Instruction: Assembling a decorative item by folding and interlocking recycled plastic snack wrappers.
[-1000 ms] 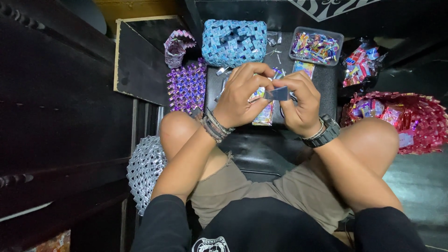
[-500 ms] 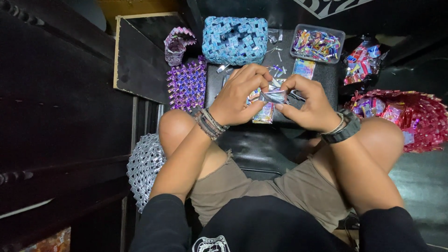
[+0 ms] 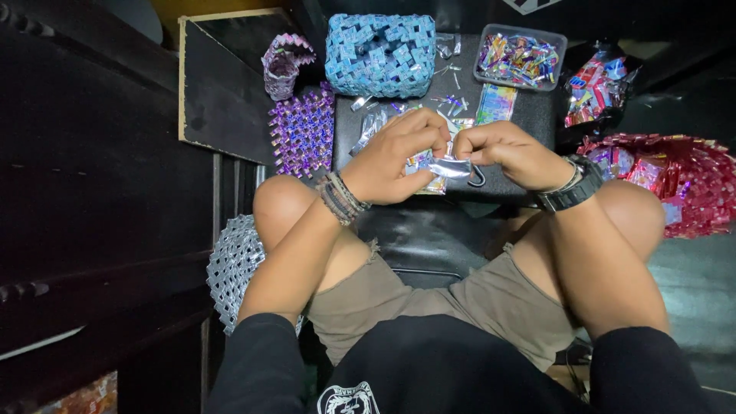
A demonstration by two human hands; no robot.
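Silver foil strip, pinched between left hand, right hand

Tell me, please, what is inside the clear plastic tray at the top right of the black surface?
The clear plastic tray holds a heap of small, shiny, many-coloured wrapper pieces. They cover its bottom, so anything beneath them is hidden.

Glossy silver foil strip

left hand: now pinches foil strip end
right hand: shifts right, knuckles up
foil strip: flatter, stretched between hands
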